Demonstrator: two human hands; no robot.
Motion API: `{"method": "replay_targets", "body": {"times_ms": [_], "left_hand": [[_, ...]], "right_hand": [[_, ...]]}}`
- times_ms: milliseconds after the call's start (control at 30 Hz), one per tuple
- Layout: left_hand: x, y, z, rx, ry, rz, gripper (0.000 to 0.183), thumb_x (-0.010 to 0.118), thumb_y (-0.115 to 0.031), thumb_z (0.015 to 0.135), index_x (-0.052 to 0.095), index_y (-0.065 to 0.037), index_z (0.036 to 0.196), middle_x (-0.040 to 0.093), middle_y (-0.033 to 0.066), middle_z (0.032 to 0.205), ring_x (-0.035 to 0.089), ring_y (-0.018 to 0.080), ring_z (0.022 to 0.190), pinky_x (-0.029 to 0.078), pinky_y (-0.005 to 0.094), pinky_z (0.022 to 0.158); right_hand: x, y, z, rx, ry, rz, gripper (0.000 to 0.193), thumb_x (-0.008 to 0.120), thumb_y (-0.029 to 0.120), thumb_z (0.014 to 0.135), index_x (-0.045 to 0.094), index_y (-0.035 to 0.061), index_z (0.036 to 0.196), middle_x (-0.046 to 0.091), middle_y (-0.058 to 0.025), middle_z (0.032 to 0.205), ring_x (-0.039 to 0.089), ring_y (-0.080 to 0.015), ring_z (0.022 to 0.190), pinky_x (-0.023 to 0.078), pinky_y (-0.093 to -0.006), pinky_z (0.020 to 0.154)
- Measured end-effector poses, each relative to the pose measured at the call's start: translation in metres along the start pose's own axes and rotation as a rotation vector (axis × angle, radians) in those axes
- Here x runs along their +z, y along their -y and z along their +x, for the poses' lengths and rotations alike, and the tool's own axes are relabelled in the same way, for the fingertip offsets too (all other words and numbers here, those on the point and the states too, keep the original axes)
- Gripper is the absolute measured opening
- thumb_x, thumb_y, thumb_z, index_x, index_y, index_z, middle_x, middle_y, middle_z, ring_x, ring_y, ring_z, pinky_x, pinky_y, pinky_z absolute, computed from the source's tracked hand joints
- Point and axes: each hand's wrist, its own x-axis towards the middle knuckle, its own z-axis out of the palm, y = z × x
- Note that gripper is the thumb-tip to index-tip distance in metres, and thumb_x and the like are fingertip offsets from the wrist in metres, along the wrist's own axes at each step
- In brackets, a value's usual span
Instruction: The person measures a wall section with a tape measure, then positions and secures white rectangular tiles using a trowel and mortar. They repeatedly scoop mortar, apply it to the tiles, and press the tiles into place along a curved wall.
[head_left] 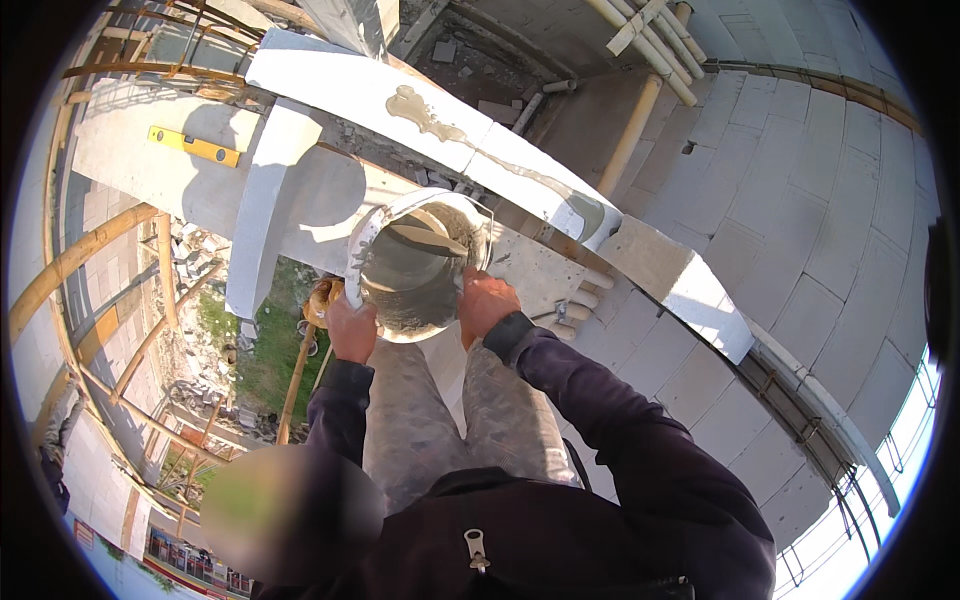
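A pale bucket [357, 250] stands tilted in front of my legs, grey wet mortar [392, 275] inside it and a thin wire handle at its right side. A trowel-like pointed grey blade [428, 241] lies across the mortar. My left hand [352, 330] is closed around the bucket's near left rim. On the near right side, my right hand [488, 302] grips the rim too, its thumb over the edge. What bears the bucket from below is hidden.
Beyond the bucket runs a row of white blocks [350, 80] smeared with wet mortar. A white block [262, 200] and a yellow spirit level [194, 146] lie at left. Bamboo poles [85, 260] border a drop to grass and rubble. Right is a block wall [790, 190].
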Motion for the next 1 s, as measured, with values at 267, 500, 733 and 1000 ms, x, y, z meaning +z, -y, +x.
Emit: {"method": "replay_targets", "body": {"times_ms": [267,500,733,1000], "left_hand": [[0.012,-0.025,-0.017,-0.021,0.036,-0.008,0.023,0.059,-0.011,0.071,0.064,0.005,0.087,0.063,0.0219,0.07,0.062,0.0415,0.07,0.046,0.0457,0.066],[0.033,0.012,-0.016,-0.08,-0.006,-0.1,0.024,0.061,-0.01,0.069,0.065,0.006,0.086,0.065,0.0204,0.073,0.064,0.0389,0.072,0.048,0.0431,0.069],[0.032,0.002,-0.017,-0.097,-0.064,-0.251,0.023,0.061,-0.011,0.07,0.065,0.007,0.085,0.066,0.0213,0.072,0.064,0.0397,0.069,0.049,0.0436,0.068],[0.016,0.034,-0.013,-0.181,-0.093,-0.112,0.027,0.062,-0.012,0.071,0.067,0.007,0.091,0.067,0.025,0.074,0.067,0.0391,0.072,0.05,0.0437,0.069]], "right_hand": [[0.031,-0.047,0.009,-0.016,-0.01,0.417,0.039,0.066,0.03,0.078,0.063,-0.0066,0.092,0.068,-0.0255,0.088,0.064,-0.0455,0.09,0.052,-0.0477,0.079],[-0.026,-0.082,-0.052,0.048,0.213,0.955,0.03,0.064,0.024,0.082,0.063,-0.0047,0.091,0.062,-0.0099,0.07,0.058,-0.0208,0.057,0.045,-0.0349,0.052],[-0.078,-0.106,-0.037,0.106,-0.126,0.886,0.024,0.063,0.022,0.082,0.062,-0.0017,0.086,0.055,-0.0039,0.06,0.051,-0.0117,0.05,0.041,-0.0309,0.047],[-0.094,-0.055,0.083,-0.476,-0.628,0.052,0.026,0.066,0.021,0.077,0.061,0.0028,0.095,0.06,-0.0217,0.078,0.061,-0.0413,0.069,0.049,-0.0468,0.063]]}}
